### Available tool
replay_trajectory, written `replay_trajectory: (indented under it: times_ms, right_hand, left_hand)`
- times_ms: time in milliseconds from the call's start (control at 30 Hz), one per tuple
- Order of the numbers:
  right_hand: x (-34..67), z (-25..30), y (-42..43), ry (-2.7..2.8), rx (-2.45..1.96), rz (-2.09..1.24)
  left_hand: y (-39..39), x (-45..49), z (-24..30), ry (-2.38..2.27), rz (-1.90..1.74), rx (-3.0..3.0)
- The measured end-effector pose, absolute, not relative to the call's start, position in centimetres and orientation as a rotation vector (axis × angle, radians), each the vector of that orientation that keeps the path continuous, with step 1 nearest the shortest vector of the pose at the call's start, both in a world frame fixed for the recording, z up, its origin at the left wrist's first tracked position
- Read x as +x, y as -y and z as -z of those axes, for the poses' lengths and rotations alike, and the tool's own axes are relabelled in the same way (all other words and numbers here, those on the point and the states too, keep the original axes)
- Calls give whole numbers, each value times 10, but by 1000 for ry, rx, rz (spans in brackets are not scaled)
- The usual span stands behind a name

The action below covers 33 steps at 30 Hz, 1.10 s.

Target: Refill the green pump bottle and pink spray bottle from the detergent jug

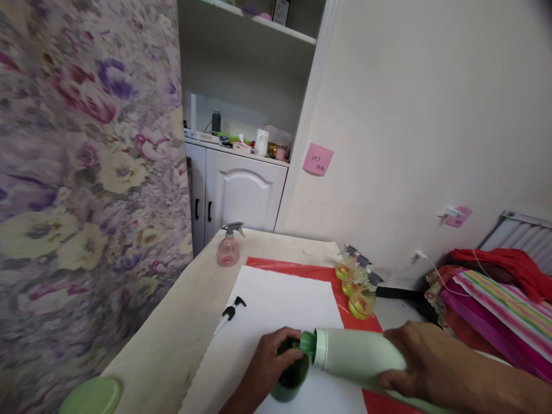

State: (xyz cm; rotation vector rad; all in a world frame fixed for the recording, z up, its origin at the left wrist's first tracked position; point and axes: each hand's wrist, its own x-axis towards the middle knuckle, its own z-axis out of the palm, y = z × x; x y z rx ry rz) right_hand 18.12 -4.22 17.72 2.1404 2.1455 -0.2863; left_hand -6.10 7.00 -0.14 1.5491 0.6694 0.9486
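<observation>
My left hand [276, 356] is closed around the upper part of a dark green bottle [288, 388], which stands on a white sheet. In my right hand [418, 359] is a pale green bottle [360, 351], tipped nearly level with its mouth toward the dark green one. Bright green matter [307, 343] shows at that mouth, close to my left fingers; whether it is liquid or a spout I cannot tell. The dark bottle's opening is mostly hidden by my fingers. A black pump head [230, 312] with a pale tube lies on the sheet to the left.
A pink spray bottle [228, 250] stands at the table's far left. Several yellow spray bottles [361, 299] line the right side on red cloth [293, 268]. A light green lid [92, 397] is near left. Beyond are a white cabinet [245, 192] and floral curtain [95, 172].
</observation>
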Motion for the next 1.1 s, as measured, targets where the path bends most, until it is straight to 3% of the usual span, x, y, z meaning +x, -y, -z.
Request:
replay_trajectory:
  times_ms: [1100]
  right_hand:
    - [190, -170, 41, -2197, 2104, 324]
  left_hand:
    - [-73, -61, 5, -666, -942, 1569]
